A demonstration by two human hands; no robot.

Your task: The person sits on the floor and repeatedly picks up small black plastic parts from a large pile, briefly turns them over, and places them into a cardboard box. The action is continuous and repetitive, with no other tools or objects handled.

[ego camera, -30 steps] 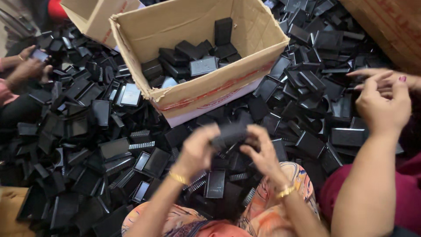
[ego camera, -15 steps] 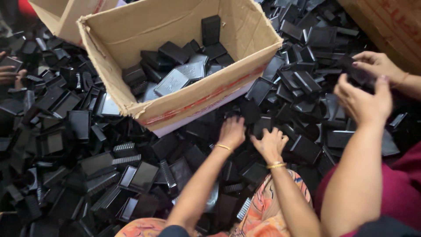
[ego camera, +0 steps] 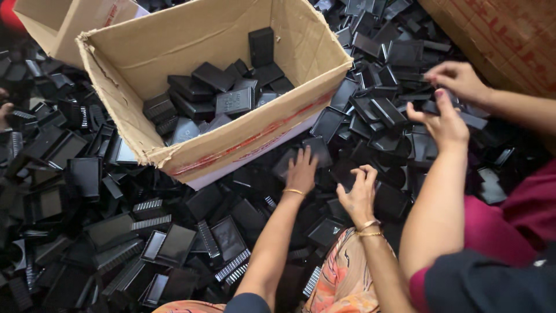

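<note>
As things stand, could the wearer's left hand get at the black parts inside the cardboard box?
Probably yes: the left hand lies on the black pile just outside the cardboard box, whose top is open; only its low front wall stands between hand and the black parts.

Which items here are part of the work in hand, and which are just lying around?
In hand: left hand and right hand reaching into the black plastic casings; the part-filled cardboard box.
Lying about: second cardboard box, a co-worker's hands, brown carton.

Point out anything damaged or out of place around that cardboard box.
The cardboard box looks worn: its near left corner is torn and crumpled, and the front wall bows outward. It sits tilted on the loose heap of black plastic parts. One black part stands upright against the box's back wall, while the others lie flat.
</note>
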